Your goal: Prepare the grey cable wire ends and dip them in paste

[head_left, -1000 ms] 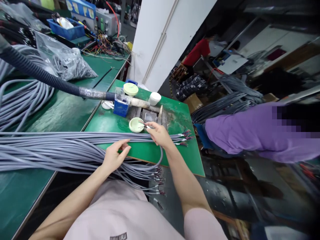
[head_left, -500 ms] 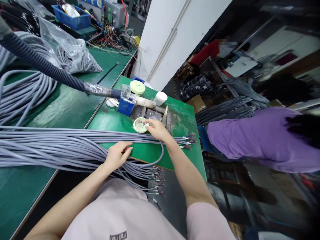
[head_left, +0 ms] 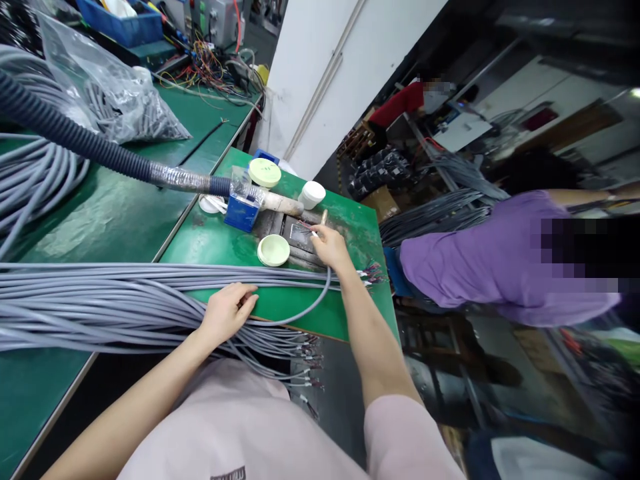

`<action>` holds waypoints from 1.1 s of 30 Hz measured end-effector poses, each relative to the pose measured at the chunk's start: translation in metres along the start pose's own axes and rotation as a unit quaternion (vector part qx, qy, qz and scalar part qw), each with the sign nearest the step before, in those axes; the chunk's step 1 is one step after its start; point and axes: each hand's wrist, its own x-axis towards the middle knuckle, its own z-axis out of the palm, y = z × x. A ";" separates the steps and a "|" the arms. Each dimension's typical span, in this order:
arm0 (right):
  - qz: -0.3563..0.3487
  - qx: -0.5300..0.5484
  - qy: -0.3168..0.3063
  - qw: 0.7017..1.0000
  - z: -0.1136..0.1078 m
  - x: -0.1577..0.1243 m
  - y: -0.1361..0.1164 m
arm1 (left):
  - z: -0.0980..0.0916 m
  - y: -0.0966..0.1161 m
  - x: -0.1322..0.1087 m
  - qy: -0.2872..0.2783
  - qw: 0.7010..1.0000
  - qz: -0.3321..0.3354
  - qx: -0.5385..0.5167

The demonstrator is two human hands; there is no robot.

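My right hand (head_left: pixel 333 248) pinches the end of a grey cable (head_left: pixel 320 298), whose thin stripped wires point over a small dark metal pot (head_left: pixel 300 236) with a shiny, square face. The cable loops down and back toward my left. Beside the pot, on its near left, sits a pale yellow-green dish (head_left: pixel 273 263). My left hand (head_left: pixel 227 311) lies on the bundle of grey cables (head_left: pixel 125 303), its fingers curled over them; the fingers' undersides are hidden. Several stripped cable ends (head_left: pixel 306 357) hang over the table's near edge.
A ribbed hose (head_left: pixel 115 150) ends in a blue holder (head_left: pixel 243 212) beside the pot. Behind stand a pale lid (head_left: pixel 265 172) and a white jar (head_left: pixel 312 194). A plastic bag (head_left: pixel 125 107) lies at the left. A person in purple (head_left: pixel 465 253) is at the right.
My right hand has carried the cable end from the pale dish to over the metal pot, up and to the right. My left hand stays on the cable bundle. The view has shifted slightly.
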 end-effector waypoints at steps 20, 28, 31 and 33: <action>0.008 -0.059 -0.034 0.998 0.013 0.008 0.008 | 0.002 -0.001 0.000 0.009 0.999 0.022 0.027; 0.019 -0.102 -0.046 0.993 0.008 0.005 -0.003 | 0.002 -0.001 -0.001 0.002 0.999 0.019 0.031; 0.018 -0.109 -0.060 0.992 0.009 0.007 -0.006 | 0.001 -0.001 0.000 -0.003 0.999 0.016 0.040; 0.017 -0.112 -0.068 0.991 0.009 0.008 -0.008 | 0.001 -0.001 0.000 -0.004 0.999 0.017 0.043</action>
